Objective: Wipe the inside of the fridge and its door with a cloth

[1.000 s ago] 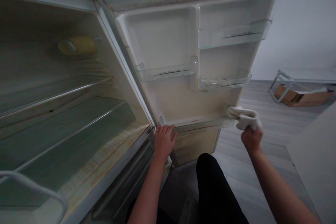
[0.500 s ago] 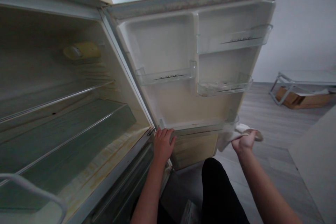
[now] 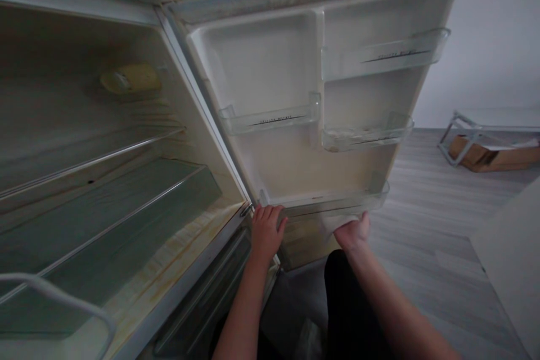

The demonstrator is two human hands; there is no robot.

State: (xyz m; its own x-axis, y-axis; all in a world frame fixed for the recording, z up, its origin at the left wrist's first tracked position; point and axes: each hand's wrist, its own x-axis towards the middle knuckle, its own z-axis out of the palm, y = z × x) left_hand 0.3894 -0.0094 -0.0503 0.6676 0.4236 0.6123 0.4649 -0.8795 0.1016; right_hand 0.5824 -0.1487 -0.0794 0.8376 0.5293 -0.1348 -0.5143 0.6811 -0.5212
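The left hand (image 3: 266, 232) rests its fingers, close together, over the hinge-edge end of the bottom bin (image 3: 337, 205) on the fridge door (image 3: 261, 62); whether they grip, I cannot tell. Beneath that bin's middle, toward the free edge, the right hand (image 3: 354, 232) pinches a white cloth (image 3: 332, 225), fingers partly hidden. Dark lettering on the left bin (image 3: 270, 121) and top right bin (image 3: 386, 59) is too blurred to read.

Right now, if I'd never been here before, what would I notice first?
Probably the big open fridge door, filling the middle of the picture. Next might be the two hands below: the left hand at the left end of the lowest door shelf, and the right hand holding a white cloth just under that shelf. Then, on the left, a yellowish rounded thing stands out inside the dim fridge.
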